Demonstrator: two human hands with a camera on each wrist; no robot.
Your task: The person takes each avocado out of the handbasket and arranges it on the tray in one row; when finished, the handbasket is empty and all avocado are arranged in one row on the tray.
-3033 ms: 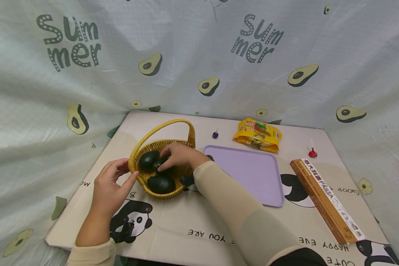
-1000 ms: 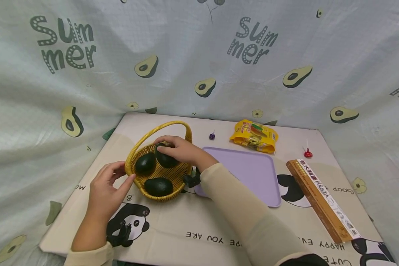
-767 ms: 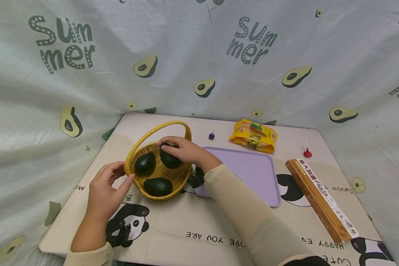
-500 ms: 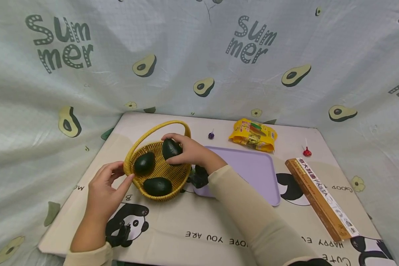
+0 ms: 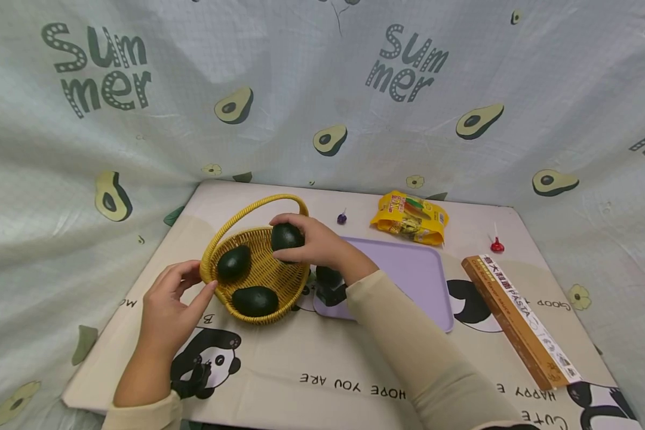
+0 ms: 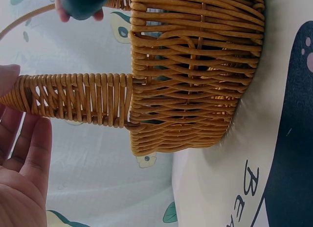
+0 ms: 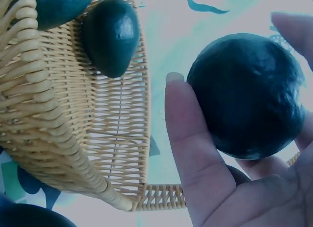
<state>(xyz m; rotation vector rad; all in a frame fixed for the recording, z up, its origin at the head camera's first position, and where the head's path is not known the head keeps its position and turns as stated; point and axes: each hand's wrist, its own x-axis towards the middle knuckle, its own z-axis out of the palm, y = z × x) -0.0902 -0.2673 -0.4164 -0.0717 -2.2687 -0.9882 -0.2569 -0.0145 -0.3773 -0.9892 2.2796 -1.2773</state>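
A yellow wicker basket (image 5: pixel 269 275) stands on the left of the table, its tall handle (image 6: pixel 78 97) arched over it. My left hand (image 5: pixel 172 298) pinches the lower part of that handle between thumb and fingers. My right hand (image 5: pixel 319 242) holds a dark green avocado (image 5: pixel 286 237) at the basket's right side; in the right wrist view that avocado (image 7: pixel 247 97) sits between thumb and fingers, above the rim. Two more avocados lie inside: one by the left wall (image 5: pixel 233 263), and another avocado (image 5: pixel 255 301) near the front.
A lilac tray (image 5: pixel 408 269) lies right of the basket, partly under my right forearm. Behind it are a yellow snack bag (image 5: pixel 411 218) and a purple lollipop (image 5: pixel 342 218). Farther right are a red lollipop (image 5: pixel 497 245) and a long pasta box (image 5: pixel 521 322).
My right hand has lifted one avocado from among the others and carried it rightward to the basket's right rim. The left hand keeps its hold on the handle.
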